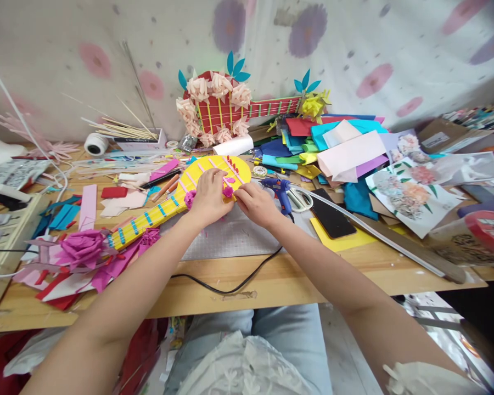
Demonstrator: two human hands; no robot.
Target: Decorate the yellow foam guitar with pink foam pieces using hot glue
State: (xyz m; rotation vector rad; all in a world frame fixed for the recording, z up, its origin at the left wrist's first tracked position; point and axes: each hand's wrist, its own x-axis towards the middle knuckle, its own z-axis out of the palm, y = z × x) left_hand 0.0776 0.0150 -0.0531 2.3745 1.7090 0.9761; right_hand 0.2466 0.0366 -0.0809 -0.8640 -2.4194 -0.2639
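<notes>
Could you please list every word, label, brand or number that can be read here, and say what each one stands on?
None can be read.
White label on the cardboard box: print too blurred.
Printed sheet at the table's left edge: too small.
Red-lidded container: only a dark pattern, nothing legible.
Yellow paper guitar under the left hand and right hand: no text.

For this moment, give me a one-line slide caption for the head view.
Both hands, left hand and right hand, press a small pink flower onto a yellow paper guitar on a cluttered craft table.

Bare forearms, white lace top (pixel 247 367), pale blue jeans (pixel 288 329).
</notes>
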